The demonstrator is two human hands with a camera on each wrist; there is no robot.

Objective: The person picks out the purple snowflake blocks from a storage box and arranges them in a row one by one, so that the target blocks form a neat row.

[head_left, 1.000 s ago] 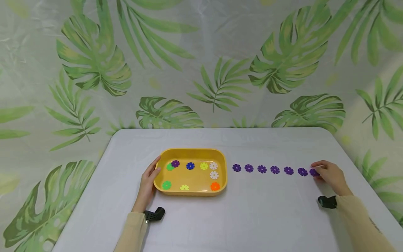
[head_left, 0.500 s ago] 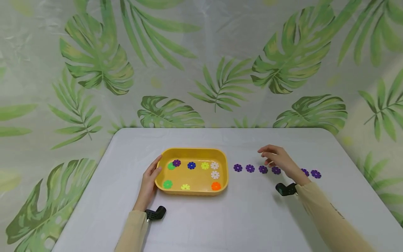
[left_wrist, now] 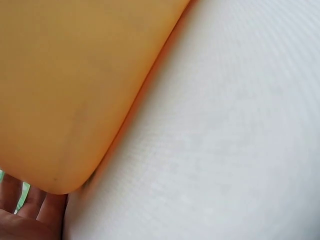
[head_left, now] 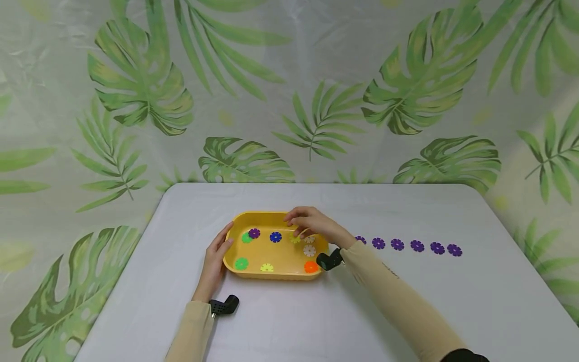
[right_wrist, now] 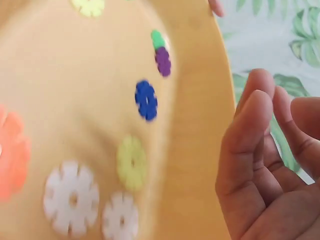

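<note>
At the left end of the yellow tray (head_left: 271, 276), my left hand (head_left: 213, 261) grips the rim and side wall; its fingers lie along the outside in the left wrist view. My right hand (head_left: 318, 226) hovers over the tray's back right part, fingers loosely bent and holding nothing. Below it lie a yellow-green snowflake disc (right_wrist: 132, 162) and white snowflake discs (right_wrist: 71, 197). Further left in the tray are a blue disc (head_left: 276, 237) and a purple disc (head_left: 254, 233) overlapping a green disc (head_left: 246, 238). An orange disc (head_left: 310, 267) sits at the front right.
To the right of the tray, several purple discs (head_left: 417, 246) form a row across the white table (head_left: 280, 322); the right forearm partly covers its left end. Another green disc (head_left: 242, 264) and a yellow disc (head_left: 267, 268) lie along the tray's front. A leaf-patterned cloth (head_left: 316, 60) hangs behind.
My right hand has let go of the purple disc at the row's right end and swept left to above the tray. The left hand stays on the tray.
</note>
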